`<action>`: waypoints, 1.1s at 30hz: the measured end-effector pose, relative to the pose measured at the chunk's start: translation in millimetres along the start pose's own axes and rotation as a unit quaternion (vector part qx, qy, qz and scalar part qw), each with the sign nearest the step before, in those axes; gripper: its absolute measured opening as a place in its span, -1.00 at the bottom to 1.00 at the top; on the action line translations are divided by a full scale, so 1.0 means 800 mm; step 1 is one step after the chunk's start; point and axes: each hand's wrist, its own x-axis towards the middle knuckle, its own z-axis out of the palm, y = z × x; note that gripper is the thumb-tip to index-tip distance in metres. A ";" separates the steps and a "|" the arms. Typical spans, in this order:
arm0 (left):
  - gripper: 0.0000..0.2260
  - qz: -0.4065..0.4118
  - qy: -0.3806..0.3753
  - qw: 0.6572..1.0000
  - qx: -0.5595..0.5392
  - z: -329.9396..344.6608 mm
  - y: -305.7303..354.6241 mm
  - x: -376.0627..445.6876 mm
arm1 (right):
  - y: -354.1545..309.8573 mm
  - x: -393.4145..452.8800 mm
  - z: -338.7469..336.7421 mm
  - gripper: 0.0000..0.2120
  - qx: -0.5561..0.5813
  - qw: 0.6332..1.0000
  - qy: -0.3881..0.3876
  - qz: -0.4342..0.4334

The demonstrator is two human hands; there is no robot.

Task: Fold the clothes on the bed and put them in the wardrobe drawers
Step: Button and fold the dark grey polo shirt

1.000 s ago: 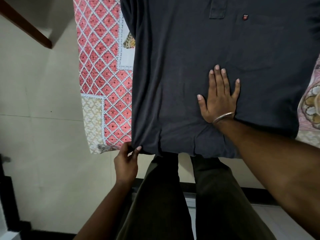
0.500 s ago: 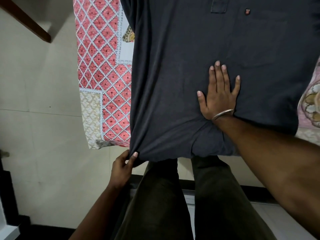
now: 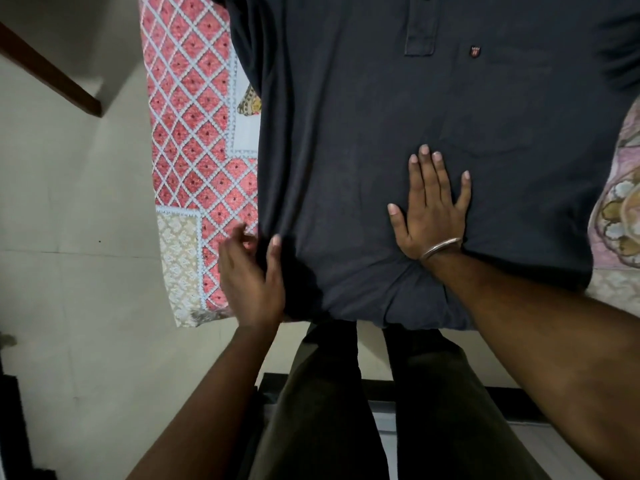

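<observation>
**Left hand carries the shirt's corner inward**

Since half a second ago the left hand [image 3: 251, 282] has moved up from the hanging bottom corner of the shirt [image 3: 346, 133] and now sits higher along its left edge, with the fabric bunched into a dark fold beside it. The thumb lies on top of the cloth and the fingers are blurred behind the edge, so it seems to pinch the shirt between thumb and fingers, though the fingers' exact hold is hard to read. The right hand [image 3: 431, 209] has kept its place: it lies flat, fingers straight and spread, pressing the lower middle of the shirt down, a metal bangle [image 3: 440, 247] on its wrist.

The shirt is dark, with a buttoned placket and a small red badge [image 3: 475, 51] on the chest. It lies spread on the bed, over a bedspread [image 3: 194, 133] patterned in red diamonds, its hem hanging just past the bed's near edge. Below the hem the person's dark trousers [image 3: 329, 410] show, above a pale tiled floor [image 3: 79, 306].
</observation>
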 end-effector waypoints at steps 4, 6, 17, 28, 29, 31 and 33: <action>-0.67 -0.022 0.026 0.998 0.043 0.022 0.036 0.068 | 0.000 0.002 0.002 -0.30 -0.007 1.000 0.002 0.000; -0.77 -0.061 0.030 0.998 0.014 0.023 0.037 0.081 | 0.000 0.000 0.003 -0.30 -0.007 1.000 0.004 0.001; -0.61 -0.018 0.044 0.999 -0.025 0.034 0.098 0.148 | -0.001 0.005 -0.018 -0.24 0.054 0.998 -0.008 0.014; -0.75 -0.091 0.068 0.987 -0.118 0.050 0.139 0.230 | -0.062 0.183 -0.066 -0.34 0.102 0.994 0.017 0.022; -0.78 -0.114 0.078 0.981 -0.133 0.047 0.137 0.236 | -0.062 0.195 -0.061 -0.32 0.088 0.996 0.001 0.032; -0.82 -0.148 0.096 0.975 -0.137 0.041 0.132 0.242 | -0.060 0.201 -0.049 -0.28 0.059 0.997 -0.015 0.044; -0.83 -0.148 0.097 0.977 -0.122 0.036 0.135 0.249 | -0.058 0.199 -0.042 -0.27 0.042 0.998 -0.008 0.044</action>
